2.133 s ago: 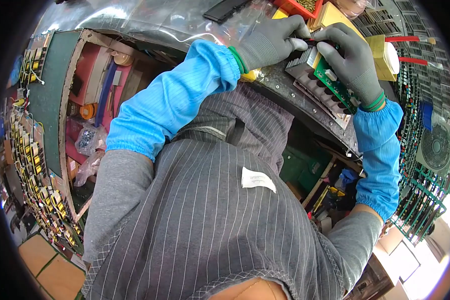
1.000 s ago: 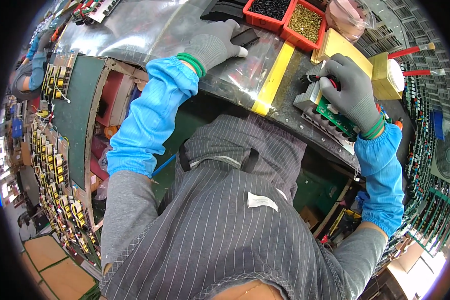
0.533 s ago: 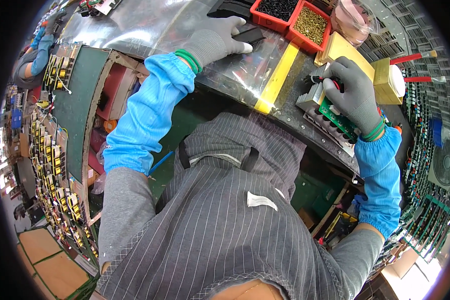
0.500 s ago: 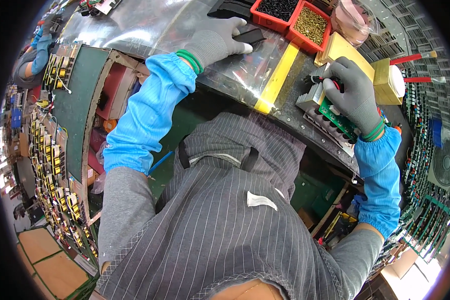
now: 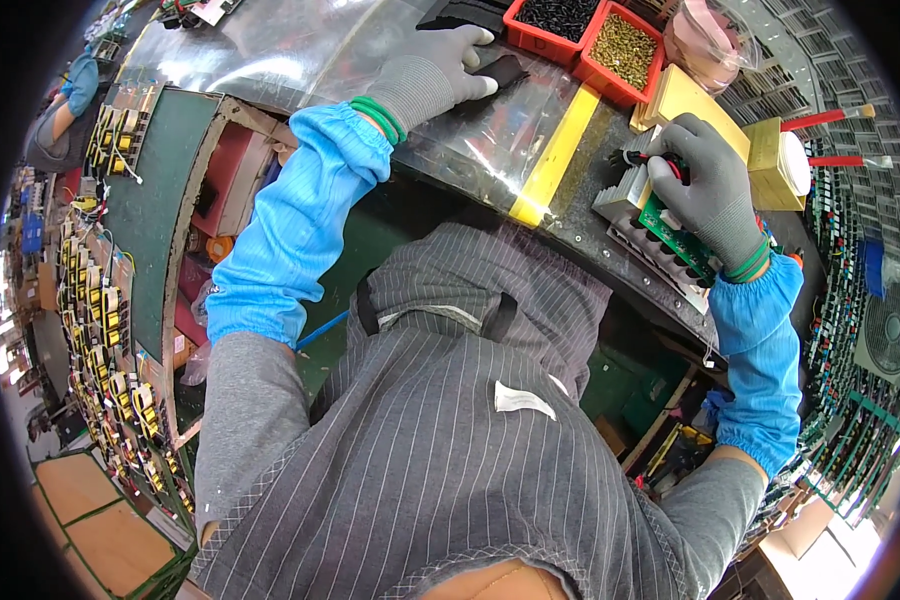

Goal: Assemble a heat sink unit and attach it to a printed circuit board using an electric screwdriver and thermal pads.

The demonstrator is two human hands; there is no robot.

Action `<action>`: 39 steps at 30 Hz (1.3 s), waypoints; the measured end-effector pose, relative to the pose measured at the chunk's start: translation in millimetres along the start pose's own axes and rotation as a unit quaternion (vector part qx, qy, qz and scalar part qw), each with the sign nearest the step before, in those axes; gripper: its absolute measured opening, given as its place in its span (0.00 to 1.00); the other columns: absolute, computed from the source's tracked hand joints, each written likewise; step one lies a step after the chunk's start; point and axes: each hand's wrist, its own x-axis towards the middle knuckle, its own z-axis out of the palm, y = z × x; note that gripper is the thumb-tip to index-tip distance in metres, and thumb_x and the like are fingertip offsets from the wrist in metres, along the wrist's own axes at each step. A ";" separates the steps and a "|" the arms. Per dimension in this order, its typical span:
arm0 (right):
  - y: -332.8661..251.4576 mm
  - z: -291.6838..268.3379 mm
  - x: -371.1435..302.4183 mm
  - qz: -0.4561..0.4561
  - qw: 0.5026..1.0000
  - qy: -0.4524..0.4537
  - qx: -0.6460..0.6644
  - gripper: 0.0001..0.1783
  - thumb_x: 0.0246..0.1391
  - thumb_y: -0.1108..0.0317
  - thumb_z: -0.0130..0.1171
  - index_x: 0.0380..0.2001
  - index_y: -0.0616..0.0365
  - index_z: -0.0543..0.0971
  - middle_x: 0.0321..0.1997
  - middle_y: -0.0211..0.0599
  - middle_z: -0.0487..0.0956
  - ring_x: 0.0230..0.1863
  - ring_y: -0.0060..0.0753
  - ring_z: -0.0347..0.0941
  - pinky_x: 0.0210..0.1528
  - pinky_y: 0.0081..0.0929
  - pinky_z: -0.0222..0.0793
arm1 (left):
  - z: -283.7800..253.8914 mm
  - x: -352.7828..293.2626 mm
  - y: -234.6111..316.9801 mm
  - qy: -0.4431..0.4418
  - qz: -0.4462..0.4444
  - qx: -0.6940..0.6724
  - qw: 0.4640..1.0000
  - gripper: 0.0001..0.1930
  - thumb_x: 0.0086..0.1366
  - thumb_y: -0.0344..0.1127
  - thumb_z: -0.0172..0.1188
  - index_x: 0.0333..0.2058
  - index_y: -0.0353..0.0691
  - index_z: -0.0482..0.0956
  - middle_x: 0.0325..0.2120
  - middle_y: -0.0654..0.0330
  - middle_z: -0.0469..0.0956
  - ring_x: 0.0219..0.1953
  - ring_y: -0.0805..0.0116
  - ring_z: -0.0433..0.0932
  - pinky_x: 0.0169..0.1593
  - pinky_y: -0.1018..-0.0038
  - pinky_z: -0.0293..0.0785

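Note:
At the far side of the bench, my left hand (image 5: 435,78), in a grey glove, lies with its fingers spread. A flat black piece (image 5: 505,70) is at its thumb and fingertips; whether they grip it I cannot tell. On the right my gloved right hand (image 5: 708,190) is closed, thumb against fingers, on a small black-and-red thing (image 5: 676,168) mostly hidden by the fingers. It is directly over a green circuit board (image 5: 670,228) with a silver finned heat sink (image 5: 625,195), lying near the bench edge.
Red bins hold black screws (image 5: 552,18) and brass-coloured screws (image 5: 622,52). Beside my right hand stand a yellow block (image 5: 767,160) with a white roll and red-handled brushes (image 5: 830,118). Yellow tape (image 5: 555,160) crosses the bench. Racks of components (image 5: 95,300) line the left, where another person's arm (image 5: 70,90) shows.
My left hand has shifted very slightly toward the left, and the black piece has tilted a little. My right hand stays almost where it was, over the circuit board.

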 end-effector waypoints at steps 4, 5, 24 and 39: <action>-0.1 -1.0 0.4 0.005 1.000 -0.003 0.002 0.08 0.49 0.66 0.58 0.32 0.55 0.81 0.35 0.38 0.77 0.39 0.41 0.77 0.41 0.35 0.74 | 1.7 2.6 0.2 0.005 -0.008 -0.003 1.000 0.33 0.56 0.51 0.70 0.59 0.46 0.74 0.39 0.61 0.83 0.42 0.67 0.81 0.49 0.71 0.77; 0.7 -1.2 -0.3 0.009 1.000 -0.004 0.013 0.08 0.49 0.66 0.58 0.32 0.55 0.81 0.35 0.38 0.77 0.39 0.41 0.76 0.41 0.35 0.73 | 2.5 2.9 3.6 0.009 -0.015 -0.003 1.000 0.34 0.56 0.53 0.70 0.59 0.46 0.74 0.40 0.60 0.83 0.43 0.65 0.82 0.50 0.70 0.77; 1.4 0.8 1.5 -0.008 1.000 0.000 0.007 0.08 0.49 0.66 0.58 0.33 0.56 0.81 0.35 0.38 0.77 0.38 0.41 0.76 0.40 0.35 0.73 | 12.9 0.7 10.0 0.041 0.023 0.073 0.996 0.31 0.55 0.50 0.71 0.55 0.46 0.76 0.45 0.57 0.83 0.46 0.59 0.82 0.51 0.66 0.78; 4.1 -0.2 -0.9 0.005 1.000 -0.017 -0.002 0.09 0.50 0.66 0.58 0.34 0.55 0.81 0.35 0.37 0.77 0.38 0.42 0.77 0.41 0.34 0.74 | 5.9 -6.1 20.5 0.035 0.035 -0.019 0.999 0.30 0.55 0.45 0.72 0.56 0.42 0.76 0.42 0.55 0.82 0.42 0.60 0.82 0.48 0.67 0.78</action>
